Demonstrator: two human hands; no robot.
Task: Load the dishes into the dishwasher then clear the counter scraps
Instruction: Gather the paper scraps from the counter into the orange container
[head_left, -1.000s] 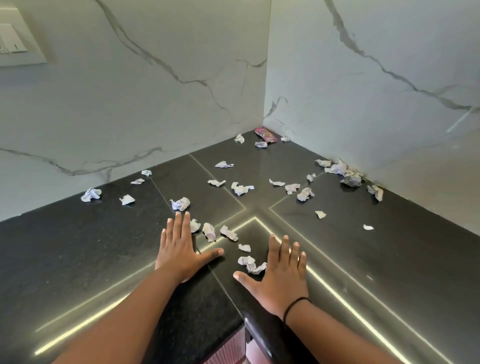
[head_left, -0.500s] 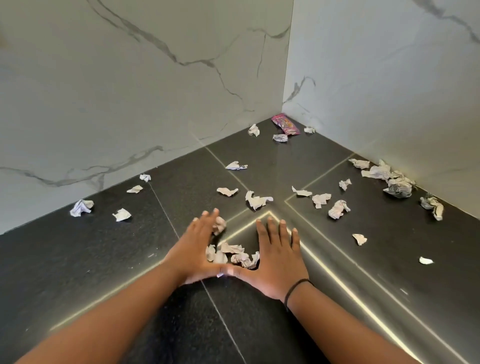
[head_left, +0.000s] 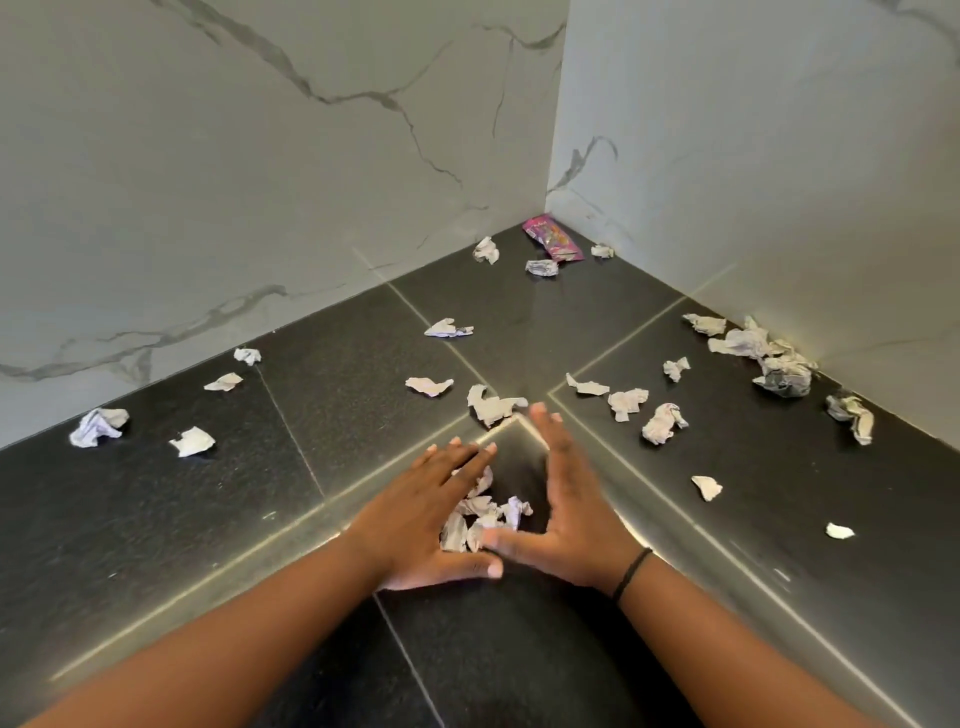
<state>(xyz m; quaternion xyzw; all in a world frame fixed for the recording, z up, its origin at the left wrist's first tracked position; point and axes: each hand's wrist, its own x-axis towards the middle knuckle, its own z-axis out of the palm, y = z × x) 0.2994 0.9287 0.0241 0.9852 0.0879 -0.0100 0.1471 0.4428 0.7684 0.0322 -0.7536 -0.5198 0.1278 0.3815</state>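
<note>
Both hands lie flat on the dark stone counter (head_left: 156, 519), fingers straight and together, gripping nothing. The left hand (head_left: 421, 514) and right hand (head_left: 566, 514) angle toward each other, thumbs nearly meeting at 6 o'clock, penning a small heap of crumpled paper scraps (head_left: 480, 519) between the palms. Loose scraps (head_left: 660, 421) scatter from 9 o'clock round to 3 o'clock, with a thicker cluster (head_left: 769, 358) against the marble wall (head_left: 779, 182) at 2 o'clock. A pink wrapper (head_left: 553, 238) sits deep in the corner at 12 o'clock; its print is too small to read. A black band (head_left: 631, 574) circles the right wrist.
</note>
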